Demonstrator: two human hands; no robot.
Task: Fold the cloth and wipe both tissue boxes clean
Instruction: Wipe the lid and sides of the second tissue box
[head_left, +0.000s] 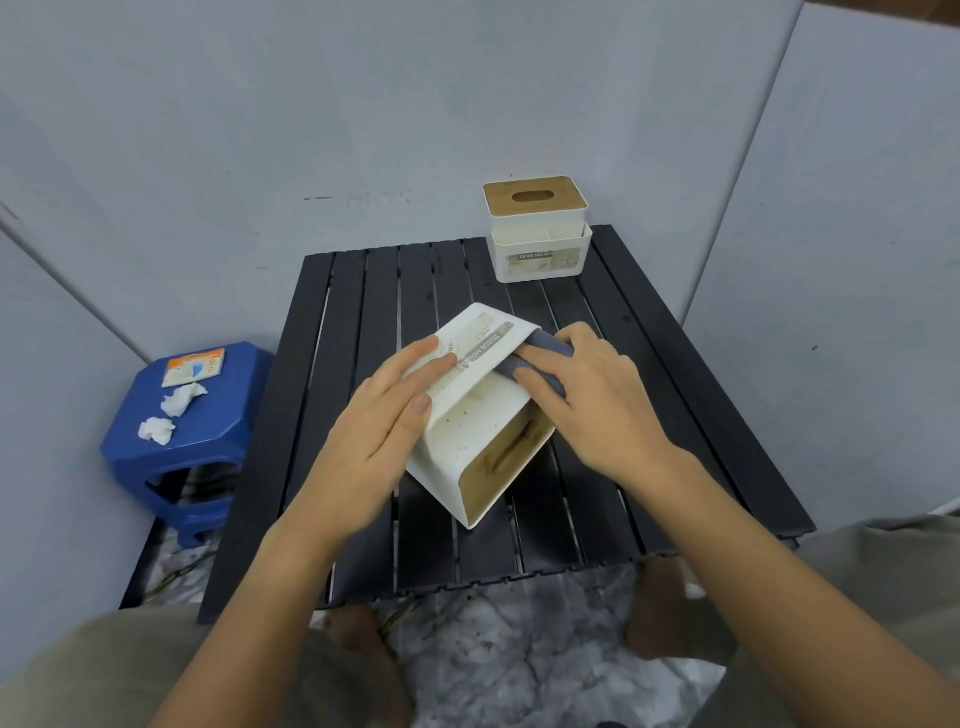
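Near tissue box (483, 415) tipped on its side mid-worktop (358, 291), wooden lid facing the body. Steadied by left hand (374, 421), fingers straight and flat on the upper face. Blue-grey cloth (540, 358) pressed against the far right edge under right hand (597, 395), fingers apparently curled over it, though partly hidden. Likely light, rigid, smooth plastic; best braced on flat walls, away from the loose-looking lid. Second tissue box (537, 234) upright at far right corner. Slatted black surface; blue stool (197, 426) at left; grey walls.
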